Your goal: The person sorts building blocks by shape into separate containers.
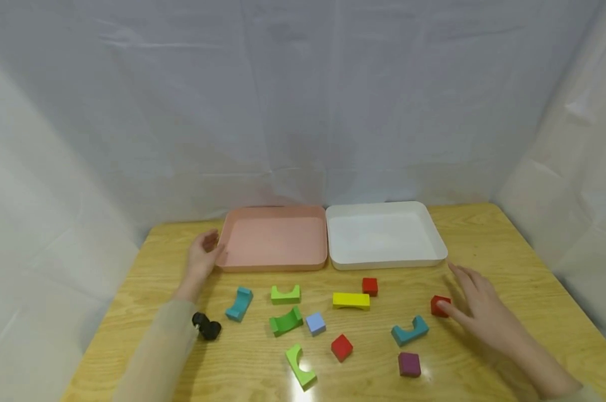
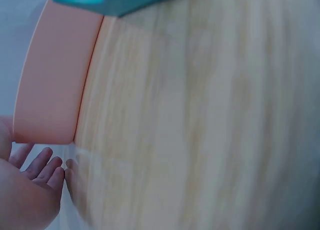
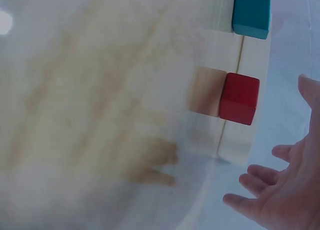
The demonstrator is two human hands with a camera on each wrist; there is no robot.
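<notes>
Hands on counter (image 1: 484,234): L hand (image 1: 202,258), fingers relaxed, steadying pink tray (image 1: 274,237) corner; R hand (image 1: 476,304), fingers spread, thumb touching red cube (image 1: 439,306), not yet pinching.

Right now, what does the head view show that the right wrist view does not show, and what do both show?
Only the head view shows the pink tray, the white tray, the left hand at the pink tray's corner, the green arches, the yellow bar and the purple cube. Only the right wrist view shows the open palm from below, with its spread fingers. Both show the right hand, open beside the red cube, a teal block and the wooden table.
</notes>
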